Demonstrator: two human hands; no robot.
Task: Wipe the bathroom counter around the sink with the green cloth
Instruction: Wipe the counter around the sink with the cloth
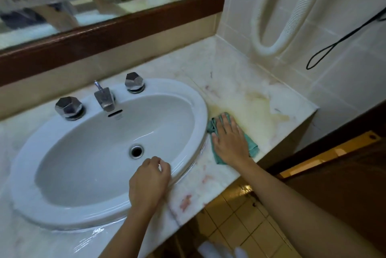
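Head cam: the right hand (229, 140) is lying flat, fingers straight, pressing the green cloth (252, 146) onto the counter (240, 82) just right of the sink (200, 109). The left hand (149, 182) is resting on the sink's front rim, fingers curled, holding nothing. Nothing's actually gripping the cloth, so I'm guessing it could bunch up or slide out from under the palm and skip the yellow stain (259, 111) beyond it. The cloth's long side is running diagonally, from the sink rim out toward the counter's front edge.

Dim warm indoor light, soft glare streaks on the wet sink (183, 109) rim, mirror (83, 3) reflection blurred, wide-angle bending at the edges, corners murky.
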